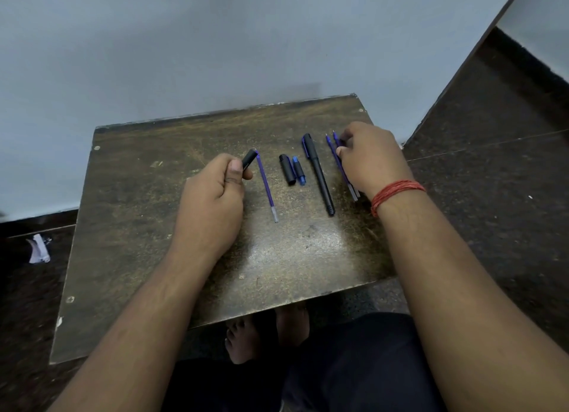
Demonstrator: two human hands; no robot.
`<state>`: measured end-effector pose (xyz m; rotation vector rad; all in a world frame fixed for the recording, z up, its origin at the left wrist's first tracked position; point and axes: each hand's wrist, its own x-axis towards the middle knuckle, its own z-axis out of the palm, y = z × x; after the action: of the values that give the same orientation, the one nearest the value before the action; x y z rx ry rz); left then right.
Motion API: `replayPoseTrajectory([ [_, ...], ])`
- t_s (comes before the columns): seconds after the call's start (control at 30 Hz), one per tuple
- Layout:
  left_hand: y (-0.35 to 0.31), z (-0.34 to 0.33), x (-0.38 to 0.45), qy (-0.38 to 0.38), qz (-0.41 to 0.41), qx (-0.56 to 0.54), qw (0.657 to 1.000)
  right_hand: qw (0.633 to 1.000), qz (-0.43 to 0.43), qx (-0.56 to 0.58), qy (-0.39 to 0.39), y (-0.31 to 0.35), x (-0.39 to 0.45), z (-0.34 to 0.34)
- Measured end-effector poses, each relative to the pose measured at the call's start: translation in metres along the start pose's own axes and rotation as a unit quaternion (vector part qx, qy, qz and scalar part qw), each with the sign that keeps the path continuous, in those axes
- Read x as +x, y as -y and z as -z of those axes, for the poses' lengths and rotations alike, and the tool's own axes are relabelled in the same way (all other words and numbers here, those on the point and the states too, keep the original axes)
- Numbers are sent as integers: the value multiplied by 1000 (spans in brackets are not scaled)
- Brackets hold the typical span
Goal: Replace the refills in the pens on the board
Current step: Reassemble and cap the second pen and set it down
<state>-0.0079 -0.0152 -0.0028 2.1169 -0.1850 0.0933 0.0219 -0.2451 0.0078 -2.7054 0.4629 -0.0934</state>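
Head view: your left hand (212, 196) is curled tight around a black pen barrel (248, 163), whose end pokes out toward 1 o'clock beside a loose purple refill (267, 189). Your right hand (369, 156) pinches narrowly on two purple refills (341, 162) lying at the board's (129, 227) 2 o'clock. Between the hands lie a black cap (287, 174), a blue tip section (299, 171) and a capped black pen (320, 177). Bare board stretches toward 6 o'clock.
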Motion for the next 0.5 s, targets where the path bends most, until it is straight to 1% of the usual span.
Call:
replayPoseTrajectory([
  [0.5,0,0,1,-3,1,-1,1000,1000,6,13,16,4,-2,2],
])
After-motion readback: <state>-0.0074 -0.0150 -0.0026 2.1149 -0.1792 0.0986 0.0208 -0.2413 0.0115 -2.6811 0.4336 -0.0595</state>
